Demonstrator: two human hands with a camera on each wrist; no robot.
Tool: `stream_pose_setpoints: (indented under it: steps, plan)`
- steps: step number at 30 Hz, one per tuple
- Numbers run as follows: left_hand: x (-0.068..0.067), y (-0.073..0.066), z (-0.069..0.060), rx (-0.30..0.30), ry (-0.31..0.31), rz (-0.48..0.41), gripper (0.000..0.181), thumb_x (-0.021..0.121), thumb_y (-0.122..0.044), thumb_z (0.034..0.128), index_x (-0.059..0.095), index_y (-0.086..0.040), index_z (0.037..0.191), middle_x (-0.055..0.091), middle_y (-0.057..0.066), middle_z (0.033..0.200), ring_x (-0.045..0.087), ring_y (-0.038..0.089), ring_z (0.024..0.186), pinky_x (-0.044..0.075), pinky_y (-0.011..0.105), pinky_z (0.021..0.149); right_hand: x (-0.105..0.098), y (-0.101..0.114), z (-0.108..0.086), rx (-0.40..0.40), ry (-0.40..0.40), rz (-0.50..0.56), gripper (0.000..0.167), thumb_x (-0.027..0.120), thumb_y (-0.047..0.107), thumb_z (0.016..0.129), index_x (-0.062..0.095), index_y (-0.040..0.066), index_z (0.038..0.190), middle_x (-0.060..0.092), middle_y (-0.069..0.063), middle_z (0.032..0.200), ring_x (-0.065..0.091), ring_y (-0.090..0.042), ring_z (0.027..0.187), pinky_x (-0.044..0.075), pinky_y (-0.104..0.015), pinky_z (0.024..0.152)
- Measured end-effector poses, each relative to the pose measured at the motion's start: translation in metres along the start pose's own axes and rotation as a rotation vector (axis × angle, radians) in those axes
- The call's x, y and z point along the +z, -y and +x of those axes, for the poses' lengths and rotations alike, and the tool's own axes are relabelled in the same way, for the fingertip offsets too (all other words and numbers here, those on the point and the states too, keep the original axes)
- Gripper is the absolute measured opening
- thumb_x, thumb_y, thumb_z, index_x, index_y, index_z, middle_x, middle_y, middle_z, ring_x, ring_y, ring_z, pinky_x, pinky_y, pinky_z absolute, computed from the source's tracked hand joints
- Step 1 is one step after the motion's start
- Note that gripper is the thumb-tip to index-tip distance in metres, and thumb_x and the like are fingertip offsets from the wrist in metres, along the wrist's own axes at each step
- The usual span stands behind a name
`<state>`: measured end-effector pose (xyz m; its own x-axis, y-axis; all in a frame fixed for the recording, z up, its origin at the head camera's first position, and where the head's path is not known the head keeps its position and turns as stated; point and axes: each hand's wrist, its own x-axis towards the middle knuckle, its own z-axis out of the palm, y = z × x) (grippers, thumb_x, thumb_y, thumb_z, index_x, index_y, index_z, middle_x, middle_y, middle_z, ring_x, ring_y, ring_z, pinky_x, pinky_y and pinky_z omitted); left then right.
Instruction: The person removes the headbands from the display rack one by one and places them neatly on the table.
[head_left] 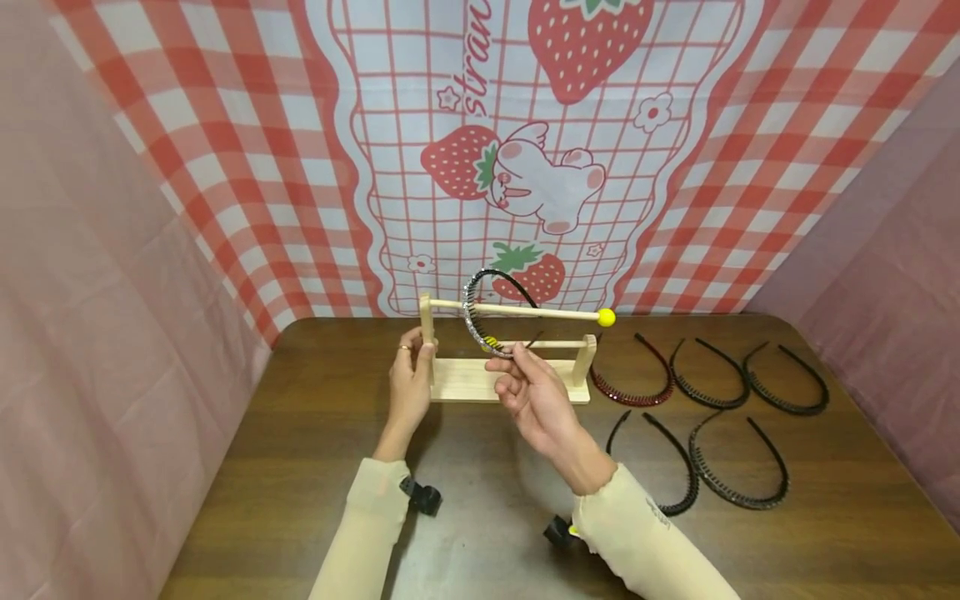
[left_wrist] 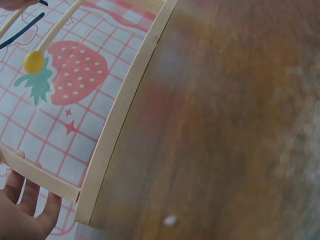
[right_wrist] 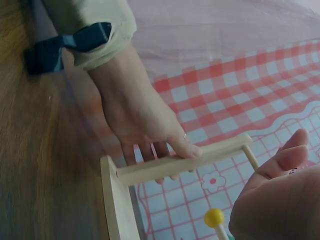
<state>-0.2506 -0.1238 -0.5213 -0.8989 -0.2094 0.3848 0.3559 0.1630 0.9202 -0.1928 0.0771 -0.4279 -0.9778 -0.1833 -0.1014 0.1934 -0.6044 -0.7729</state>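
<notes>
A light wooden stand [head_left: 465, 380] has two rods tipped with yellow balls, the upper rod [head_left: 562, 312] and a lower rod [head_left: 558, 344]. My left hand [head_left: 408, 375] grips the stand's left post [head_left: 427, 325]; the right wrist view shows the thumb on one side and fingers on the other. With thumb and fingertips, my right hand [head_left: 536, 408] pinches the bottom of a headband [head_left: 470, 312] set with silvery stones. The upper rod crosses the headband's loop, and the lower rod's yellow ball [head_left: 491, 342] shows behind its toothed inner edge. In the right wrist view, the headband is mostly hidden.
To the right on the brown table [head_left: 300, 467] lie several headbands: a dark red one [head_left: 637, 400] beside the stand, and black ones such as this one [head_left: 795, 408]. One black headband [head_left: 686, 492] is partly under the right sleeve. A checked strawberry cloth [head_left: 405, 208] hangs behind.
</notes>
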Motion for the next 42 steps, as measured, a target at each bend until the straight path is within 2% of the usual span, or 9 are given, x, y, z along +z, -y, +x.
stream_pose_setpoints:
  steps: [4,11,18,26,30,32,37,39,42]
  plan:
    - [0.0,-0.004,0.0,-0.013,-0.002,0.012,0.034,0.06,-0.031,0.1164,0.064,-0.005,0.137,0.071,0.017,0.118,0.065,0.024,0.107,0.047,0.037,0.093,-0.006,0.007,-0.003,0.024,-0.041,-0.027,0.032,0.037,0.022,0.123,0.06,0.013,0.103,0.08,0.001,0.087,0.064,-0.002,0.058,0.041,-0.013,0.052]
    - [-0.001,0.028,0.005,0.045,-0.009,-0.01,0.038,0.06,-0.046,0.1149,0.067,-0.017,0.138,0.072,0.006,0.116,0.067,0.021,0.107,0.048,0.038,0.092,-0.027,0.02,-0.006,0.03,-0.076,-0.059,0.033,0.036,0.024,0.124,0.06,0.014,0.103,0.08,0.001,0.09,0.065,-0.003,0.063,0.042,-0.013,0.054]
    - [-0.003,0.04,0.006,0.036,-0.025,0.013,0.035,0.062,-0.044,0.1147,0.068,-0.019,0.138,0.073,0.004,0.115,0.067,0.019,0.106,0.048,0.037,0.093,-0.048,0.033,-0.012,0.009,-0.079,-0.069,0.032,0.035,0.027,0.123,0.059,0.015,0.106,0.08,0.002,0.093,0.067,-0.002,0.067,0.044,-0.013,0.057]
    - [-0.004,0.016,0.0,0.041,-0.007,-0.026,0.041,0.06,-0.046,0.115,0.066,-0.013,0.139,0.072,0.011,0.117,0.068,0.026,0.108,0.049,0.04,0.092,-0.064,0.046,-0.023,0.002,-0.07,-0.034,0.031,0.037,0.027,0.123,0.061,0.014,0.109,0.081,0.001,0.093,0.068,-0.004,0.069,0.048,-0.013,0.058]
    - [-0.004,0.029,0.004,0.045,0.008,-0.021,0.042,0.06,-0.048,0.1145,0.066,-0.015,0.14,0.073,0.009,0.117,0.068,0.024,0.108,0.05,0.039,0.092,-0.07,0.053,-0.026,-0.016,-0.053,-0.021,0.031,0.038,0.029,0.122,0.063,0.015,0.108,0.081,0.0,0.094,0.069,-0.004,0.069,0.051,-0.013,0.059]
    - [-0.003,0.042,0.007,0.03,0.007,-0.01,0.04,0.061,-0.048,0.1139,0.067,-0.019,0.141,0.074,0.005,0.117,0.068,0.02,0.109,0.05,0.037,0.091,-0.074,0.056,-0.028,-0.03,-0.039,-0.016,0.032,0.039,0.029,0.122,0.064,0.015,0.108,0.081,0.0,0.094,0.07,-0.004,0.07,0.051,-0.013,0.06]
    - [-0.001,0.056,0.011,-0.027,0.017,0.005,0.035,0.062,-0.046,0.1142,0.066,-0.024,0.142,0.073,-0.002,0.119,0.066,0.016,0.114,0.05,0.037,0.093,-0.087,0.067,-0.035,-0.068,0.007,0.015,0.033,0.041,0.028,0.122,0.067,0.012,0.108,0.083,-0.003,0.097,0.072,-0.005,0.071,0.054,-0.014,0.062]
    - [-0.001,0.053,0.01,-0.011,0.015,0.01,0.034,0.061,-0.045,0.1146,0.066,-0.024,0.141,0.072,-0.001,0.118,0.067,0.016,0.112,0.05,0.036,0.093,-0.092,0.071,-0.039,-0.084,0.028,0.024,0.033,0.041,0.027,0.122,0.068,0.011,0.109,0.083,-0.004,0.097,0.073,-0.006,0.072,0.054,-0.014,0.062]
    - [-0.001,0.032,0.006,0.005,0.012,0.012,0.033,0.06,-0.04,0.1162,0.066,-0.018,0.141,0.073,0.005,0.118,0.068,0.021,0.11,0.049,0.04,0.093,-0.1,0.076,-0.045,-0.112,0.05,0.015,0.033,0.041,0.026,0.122,0.068,0.011,0.11,0.083,-0.005,0.098,0.074,-0.007,0.073,0.054,-0.015,0.061]
